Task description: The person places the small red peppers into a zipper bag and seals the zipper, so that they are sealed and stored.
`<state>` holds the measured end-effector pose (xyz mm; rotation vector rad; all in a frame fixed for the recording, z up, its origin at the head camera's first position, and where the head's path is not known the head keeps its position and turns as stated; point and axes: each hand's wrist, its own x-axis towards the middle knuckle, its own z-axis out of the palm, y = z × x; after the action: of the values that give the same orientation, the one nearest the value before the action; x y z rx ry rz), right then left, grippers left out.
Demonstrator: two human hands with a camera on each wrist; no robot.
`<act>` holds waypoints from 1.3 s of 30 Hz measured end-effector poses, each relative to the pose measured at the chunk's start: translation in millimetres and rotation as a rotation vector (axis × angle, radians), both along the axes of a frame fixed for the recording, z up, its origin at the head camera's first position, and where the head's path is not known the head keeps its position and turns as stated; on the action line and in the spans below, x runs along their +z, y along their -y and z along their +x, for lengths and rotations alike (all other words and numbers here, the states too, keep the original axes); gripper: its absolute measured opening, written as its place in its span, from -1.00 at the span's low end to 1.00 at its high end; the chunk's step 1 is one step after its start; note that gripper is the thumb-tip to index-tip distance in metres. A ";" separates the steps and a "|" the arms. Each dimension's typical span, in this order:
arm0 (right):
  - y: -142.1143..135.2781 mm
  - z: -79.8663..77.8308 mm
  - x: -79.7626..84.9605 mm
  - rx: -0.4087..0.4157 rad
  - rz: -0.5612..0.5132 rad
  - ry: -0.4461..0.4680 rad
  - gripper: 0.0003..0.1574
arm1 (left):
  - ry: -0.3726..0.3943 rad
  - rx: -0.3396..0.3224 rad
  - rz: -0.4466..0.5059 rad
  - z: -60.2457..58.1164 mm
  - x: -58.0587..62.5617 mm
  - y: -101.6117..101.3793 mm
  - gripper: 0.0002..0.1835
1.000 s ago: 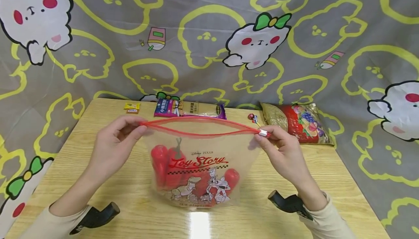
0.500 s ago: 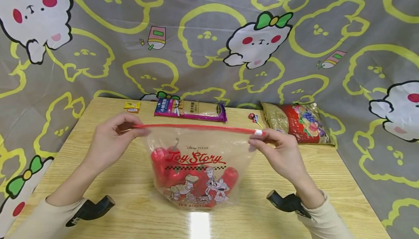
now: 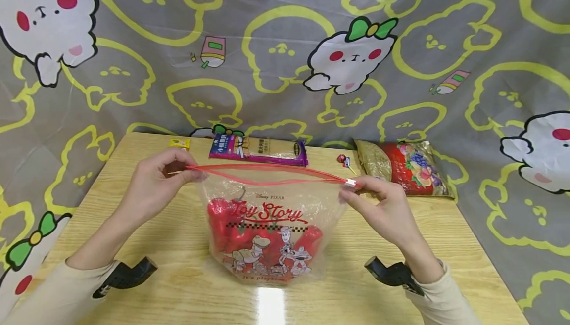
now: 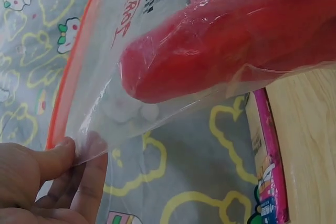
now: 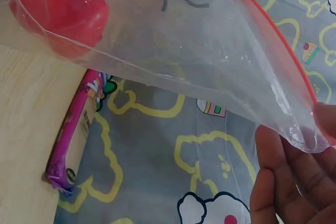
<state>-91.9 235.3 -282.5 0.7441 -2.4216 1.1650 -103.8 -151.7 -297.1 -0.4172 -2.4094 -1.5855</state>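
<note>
Between my hands hangs a clear zip bag (image 3: 278, 191) with red Toy Story print, its base low over the table. Several red peppers (image 3: 221, 216) show through its wall; dark green stems (image 5: 191, 1) are visible in the right wrist view. My left hand (image 3: 153, 186) pinches the left end of the red zip strip (image 3: 262, 166). At the other end, my right hand (image 3: 385, 208) pinches the corner beside the white slider (image 3: 350, 182). The bag's mouth gapes narrowly between them. Part of the right thumb is cut off by the right wrist view's edge.
Along the back of the wooden table (image 3: 147, 295) lie a small yellow packet (image 3: 179, 143), a purple-edged food pack (image 3: 267, 150), a lollipop (image 3: 342, 159) and a gold-and-red bag (image 3: 411, 166). A cartoon-printed grey cloth (image 3: 276, 112) hangs behind them.
The bag's mouth goes from wide to pressed flat, then parts again, narrower than at first. The right hand has shifted slightly left and down; both hands keep their pinch.
</note>
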 end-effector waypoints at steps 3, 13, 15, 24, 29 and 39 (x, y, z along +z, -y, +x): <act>4.3 3.1 6.1 0.039 -0.055 -0.070 -0.70 | -0.005 -0.018 -0.002 0.5 1.6 0.8 -0.91; 6.3 4.8 11.2 -0.057 -0.121 -0.143 -0.80 | 0.052 -0.023 0.008 -0.2 -1.2 12.4 -0.90; 2.5 1.6 6.5 -0.072 -0.105 -0.101 -0.82 | 0.051 -0.042 0.012 -1.1 -1.1 14.2 -0.92; 17.3 -2.5 7.3 0.059 -0.205 0.005 -0.69 | 0.045 -0.081 0.025 -4.4 -1.4 14.3 -0.93; 27.3 3.9 19.0 0.100 -0.235 -0.062 -0.81 | -0.057 -0.053 -0.164 -1.6 7.2 4.1 -0.80; 18.5 1.4 7.5 0.168 -0.306 -0.036 -0.76 | -0.598 -0.253 -0.603 -8.6 62.5 -103.8 -0.68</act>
<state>-90.5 216.8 -275.0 0.8718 -2.1151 1.5294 -112.4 -47.9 -234.6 -1.1496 -2.3341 -0.6076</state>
